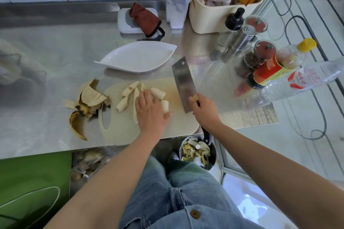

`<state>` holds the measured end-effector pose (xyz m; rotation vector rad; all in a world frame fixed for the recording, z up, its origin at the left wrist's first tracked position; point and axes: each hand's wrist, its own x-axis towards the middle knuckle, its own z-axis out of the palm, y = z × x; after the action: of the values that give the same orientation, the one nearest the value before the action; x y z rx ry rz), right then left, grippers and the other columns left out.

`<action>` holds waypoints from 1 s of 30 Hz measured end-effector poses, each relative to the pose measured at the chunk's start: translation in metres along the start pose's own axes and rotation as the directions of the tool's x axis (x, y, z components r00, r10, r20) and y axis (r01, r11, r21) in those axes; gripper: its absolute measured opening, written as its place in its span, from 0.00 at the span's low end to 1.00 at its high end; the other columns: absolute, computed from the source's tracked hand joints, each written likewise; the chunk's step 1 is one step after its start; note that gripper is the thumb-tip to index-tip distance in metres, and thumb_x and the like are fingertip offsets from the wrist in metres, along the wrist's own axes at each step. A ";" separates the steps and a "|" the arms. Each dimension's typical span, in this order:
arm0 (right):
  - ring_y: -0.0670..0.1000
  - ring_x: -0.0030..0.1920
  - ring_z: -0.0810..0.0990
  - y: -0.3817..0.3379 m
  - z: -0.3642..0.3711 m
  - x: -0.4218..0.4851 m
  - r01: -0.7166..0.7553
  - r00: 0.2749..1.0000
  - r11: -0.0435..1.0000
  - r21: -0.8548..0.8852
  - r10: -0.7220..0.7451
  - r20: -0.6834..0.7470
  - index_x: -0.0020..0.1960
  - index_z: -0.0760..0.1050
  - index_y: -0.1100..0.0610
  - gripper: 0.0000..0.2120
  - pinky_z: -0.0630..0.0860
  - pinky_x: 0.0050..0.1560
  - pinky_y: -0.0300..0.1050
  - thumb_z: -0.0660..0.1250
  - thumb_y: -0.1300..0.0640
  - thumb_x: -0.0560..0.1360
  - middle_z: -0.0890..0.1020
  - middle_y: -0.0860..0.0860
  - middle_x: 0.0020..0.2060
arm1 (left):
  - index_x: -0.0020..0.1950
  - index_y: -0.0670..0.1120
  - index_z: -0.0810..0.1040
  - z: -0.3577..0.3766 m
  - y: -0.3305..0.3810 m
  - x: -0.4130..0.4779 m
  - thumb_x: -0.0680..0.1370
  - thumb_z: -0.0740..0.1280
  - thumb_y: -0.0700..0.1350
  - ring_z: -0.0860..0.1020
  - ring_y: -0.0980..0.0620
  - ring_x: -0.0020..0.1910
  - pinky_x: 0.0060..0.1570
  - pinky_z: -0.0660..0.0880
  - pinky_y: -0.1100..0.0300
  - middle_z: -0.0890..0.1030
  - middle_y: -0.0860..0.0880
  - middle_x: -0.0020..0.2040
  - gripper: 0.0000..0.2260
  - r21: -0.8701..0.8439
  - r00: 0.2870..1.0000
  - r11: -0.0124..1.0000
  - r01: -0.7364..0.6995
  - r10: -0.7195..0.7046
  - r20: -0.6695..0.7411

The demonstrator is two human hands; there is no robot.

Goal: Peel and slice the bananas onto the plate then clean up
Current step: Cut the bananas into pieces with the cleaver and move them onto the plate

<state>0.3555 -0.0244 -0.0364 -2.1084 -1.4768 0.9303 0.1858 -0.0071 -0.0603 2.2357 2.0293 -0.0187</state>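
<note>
Head view: left hand (150, 111) flat on banana pieces (158, 93), right hand (203, 110) grips cleaver (183, 83) at board's (122, 130) edge.

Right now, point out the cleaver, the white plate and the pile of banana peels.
cleaver (183, 83): head view, middle of the flat blade.
white plate (137, 57): head view, bare centre of the dish.
banana peels (91, 98): head view, pale inner side of the top peel.

Banana pieces (128, 90) lie on the board (122, 130), peels (89, 98) left, plate (137, 57) behind, perhaps a bin (213, 160) underneath.
</note>
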 end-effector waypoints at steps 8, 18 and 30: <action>0.55 0.34 0.76 0.007 -0.012 -0.003 -0.003 1.000 0.982 -0.187 0.002 -0.007 0.40 0.67 0.58 0.13 0.69 0.34 0.47 0.56 0.52 0.81 0.74 0.53 0.33 | 0.50 0.49 0.80 0.002 0.012 -0.007 0.71 0.71 0.49 0.71 0.46 0.55 0.59 0.64 0.52 0.77 0.49 0.51 0.09 -0.078 0.960 0.957 -0.280 0.276 -0.048; 0.54 0.35 0.71 0.007 -0.011 -0.019 0.077 0.996 0.970 -0.229 -0.067 0.053 0.40 0.66 0.58 0.14 0.63 0.36 0.45 0.55 0.51 0.81 0.72 0.54 0.35 | 0.51 0.48 0.80 -0.003 0.029 0.000 0.75 0.70 0.50 0.76 0.47 0.46 0.51 0.66 0.54 0.80 0.49 0.47 0.09 -0.109 0.986 0.981 -0.161 0.156 -0.058; 0.58 0.31 0.72 0.002 -0.026 -0.005 0.247 0.969 0.921 -0.302 -0.244 0.049 0.52 0.66 0.59 0.07 0.60 0.30 0.45 0.57 0.55 0.80 0.71 0.51 0.31 | 0.57 0.48 0.81 -0.007 0.020 -0.001 0.76 0.70 0.45 0.75 0.47 0.49 0.43 0.73 0.55 0.78 0.48 0.52 0.10 -0.304 0.962 0.914 -0.268 0.271 -0.032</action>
<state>0.3742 -0.0282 -0.0181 -2.0544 -1.9444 0.6531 0.2046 -0.0090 -0.0518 2.2793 1.5697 0.2891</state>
